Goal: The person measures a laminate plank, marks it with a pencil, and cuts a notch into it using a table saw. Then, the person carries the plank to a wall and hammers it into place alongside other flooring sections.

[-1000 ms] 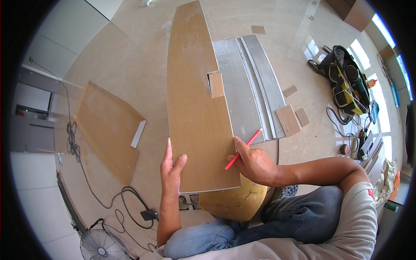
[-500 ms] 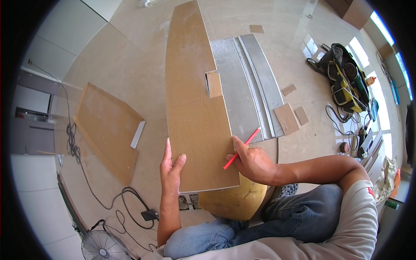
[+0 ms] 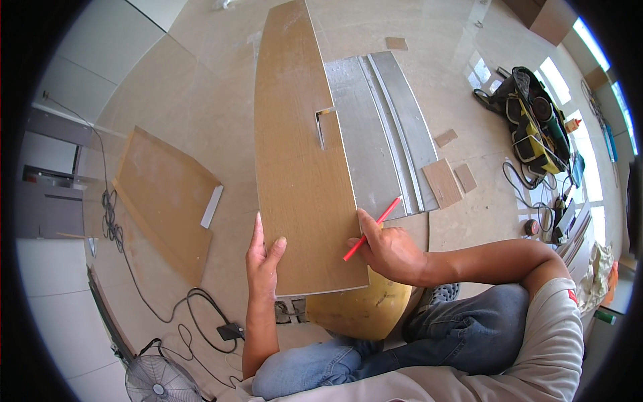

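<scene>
A long wood-grain board stands lengthwise before me, with a rectangular notch in its right edge and its near end over a scuffed yellow object. My left hand grips its left edge near that end, thumb on the face. My right hand is closed round a red pencil at the board's right edge, fingers against the board. A small wood piece shows in the notch, partly hidden. A grey sheet with grooves lies beneath and to the right, with a square wood offcut on its corner.
A cut tan panel lies on the left. An open black-and-yellow tool bag, cords and long strips are on the right. Small offcuts are scattered on the tiled floor. A floor fan and cables sit at lower left.
The board's far part has shifted slightly left, and less of the piece in the notch shows. Both hands keep their grip; the surroundings have moved only slightly in the view.
</scene>
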Motion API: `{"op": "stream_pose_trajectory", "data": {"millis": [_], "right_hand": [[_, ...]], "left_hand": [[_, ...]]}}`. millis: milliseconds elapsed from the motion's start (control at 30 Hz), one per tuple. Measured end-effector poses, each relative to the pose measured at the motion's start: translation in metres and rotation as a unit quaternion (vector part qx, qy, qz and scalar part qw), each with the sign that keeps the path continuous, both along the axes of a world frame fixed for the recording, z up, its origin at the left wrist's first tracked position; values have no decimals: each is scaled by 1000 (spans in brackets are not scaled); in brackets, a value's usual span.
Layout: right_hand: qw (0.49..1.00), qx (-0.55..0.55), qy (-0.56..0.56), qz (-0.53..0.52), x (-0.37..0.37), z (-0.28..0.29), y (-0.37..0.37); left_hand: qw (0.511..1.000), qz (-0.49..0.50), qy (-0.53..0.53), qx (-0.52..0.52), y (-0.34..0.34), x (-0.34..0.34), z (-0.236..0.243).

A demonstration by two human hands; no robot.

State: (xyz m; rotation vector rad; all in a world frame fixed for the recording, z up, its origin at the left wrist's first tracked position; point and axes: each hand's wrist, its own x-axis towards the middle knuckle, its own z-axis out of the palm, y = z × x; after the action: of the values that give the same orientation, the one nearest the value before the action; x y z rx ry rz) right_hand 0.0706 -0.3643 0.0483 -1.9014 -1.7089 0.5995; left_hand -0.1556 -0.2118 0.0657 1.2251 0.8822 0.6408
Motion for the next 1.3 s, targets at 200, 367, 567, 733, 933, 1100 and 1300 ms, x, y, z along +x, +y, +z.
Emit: {"op": "stream_pose_trajectory", "data": {"millis": [200,367,567,733,933,1100,1300], "right_hand": [[999,30,15,-1,3,-4,-2],[999,21,40,-6,3,26,3],[984,112,82,-113,56,39,34],[979,200,0,-32,124,49,99],[948,255,-92,167,144,27,139],[947,210,-192,148,163,39,130],[957,214,-194,14,175,31,92]], "left_hand": [[1000,1,2,-16,0,2,4],[999,12,-26,-31,-1,1,19],[999,3,-20,-45,6,3,42],[999,0,-16,-40,15,-7,59],[998,-13,-24,-52,17,-4,66],[999,-12,-11,-41,14,-11,70],[998,-24,14,-48,9,-26,76]]}}
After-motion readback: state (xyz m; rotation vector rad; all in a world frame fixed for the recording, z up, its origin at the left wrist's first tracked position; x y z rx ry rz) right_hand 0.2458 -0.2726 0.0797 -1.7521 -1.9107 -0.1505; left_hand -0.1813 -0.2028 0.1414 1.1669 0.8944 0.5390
